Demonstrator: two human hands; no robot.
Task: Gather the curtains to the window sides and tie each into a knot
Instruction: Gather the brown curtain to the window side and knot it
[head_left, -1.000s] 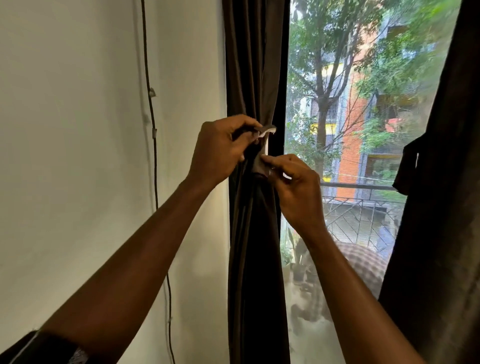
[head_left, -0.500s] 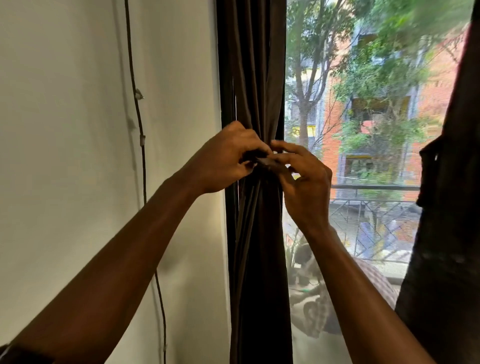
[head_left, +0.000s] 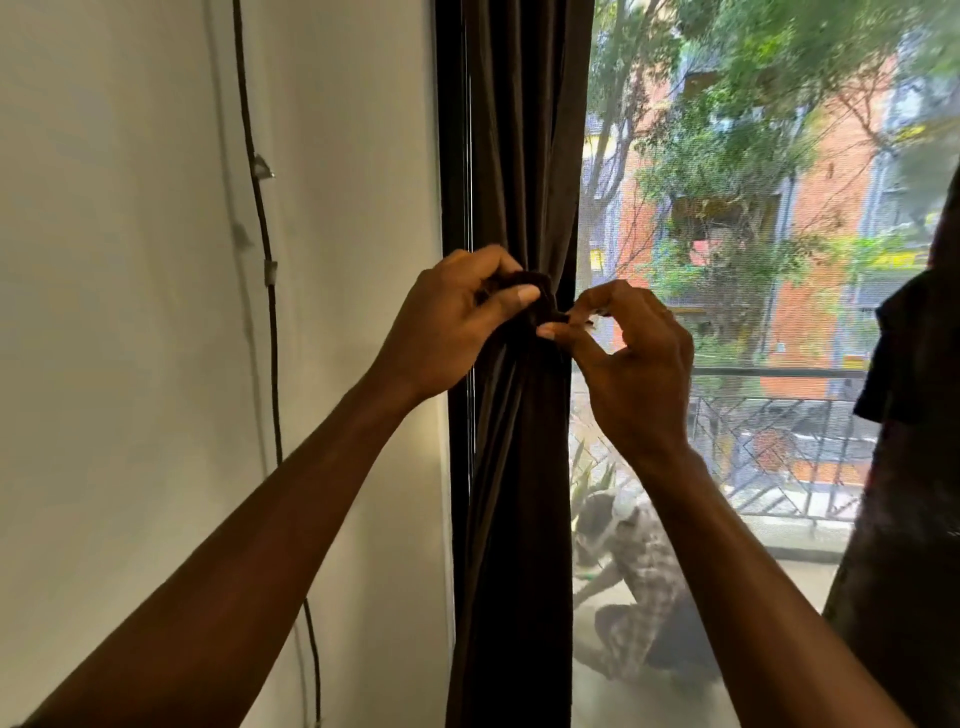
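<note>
The dark brown left curtain (head_left: 519, 156) hangs gathered into a narrow bundle at the window's left side. A dark tie strap (head_left: 540, 312) cinches it at mid height. My left hand (head_left: 452, 332) grips the strap and the bundle from the left, thumb across the front. My right hand (head_left: 628, 353) pinches the strap's end between thumb and forefinger at the bundle's right edge. The right curtain (head_left: 914, 467) hangs dark along the right edge of the frame, with a bunched fold sticking out at mid height.
A white wall (head_left: 130, 312) with a black cable (head_left: 265, 312) clipped down it fills the left. The window pane (head_left: 727, 260) shows trees, a brick building and a balcony railing (head_left: 779, 415). A patterned heap lies low behind the glass.
The white strap end seen a second ago is no longer visible. My hands drew together at the tie, and now my right hand has shifted slightly right, pinching the strap's end.
</note>
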